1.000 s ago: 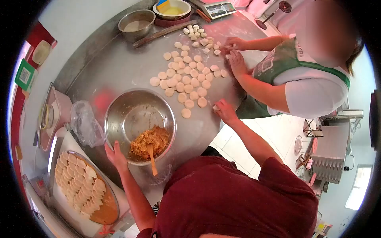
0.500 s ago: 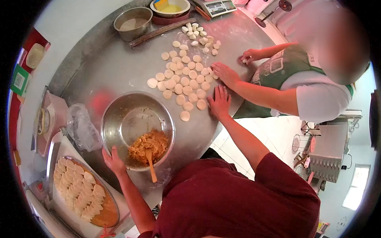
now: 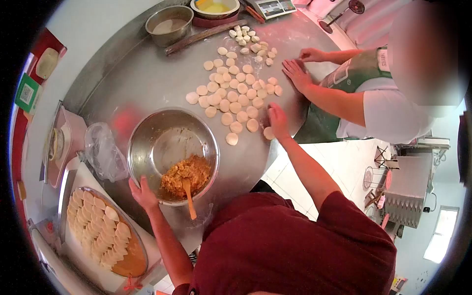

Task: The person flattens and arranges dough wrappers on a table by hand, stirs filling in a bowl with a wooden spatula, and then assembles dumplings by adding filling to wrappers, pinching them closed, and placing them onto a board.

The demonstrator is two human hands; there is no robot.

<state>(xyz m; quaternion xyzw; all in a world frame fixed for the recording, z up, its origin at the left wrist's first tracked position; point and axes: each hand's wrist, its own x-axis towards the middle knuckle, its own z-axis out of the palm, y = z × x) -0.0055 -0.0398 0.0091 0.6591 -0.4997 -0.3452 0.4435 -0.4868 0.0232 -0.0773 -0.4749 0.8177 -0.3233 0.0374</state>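
A large metal mixing bowl [image 3: 147, 142] holds orange-brown filling [image 3: 184, 179] and a wooden spoon [image 3: 189, 199] whose handle leans over the near rim. My left hand [image 3: 144, 195] is at the bowl's left side, thumb at the rim and fingers along the outer wall. Over the steel table, my right hand [image 3: 278, 120] is bent, its fingers blurred. One flattened dough disc [image 3: 268, 132] lies right below that hand. Many more pale dough discs [image 3: 225, 104] are spread to its left, with small dough pieces [image 3: 242, 37] beyond them.
Across the table [image 3: 118, 83], a co-worker's hand [image 3: 297, 74] lies flat; the other is close by. A rolling pin [image 3: 206, 37], metal pot [image 3: 169, 27] and scale [image 3: 273, 7] stand at the back. Left are a plastic bag [image 3: 104, 152] and a tray [image 3: 135, 258] of overlapping dough pieces.
My right hand has gone from flat with spread fingers to bent, and a dough disc now shows beside it. The co-worker's nearer hand has drawn away from the discs. The view has shifted slightly.
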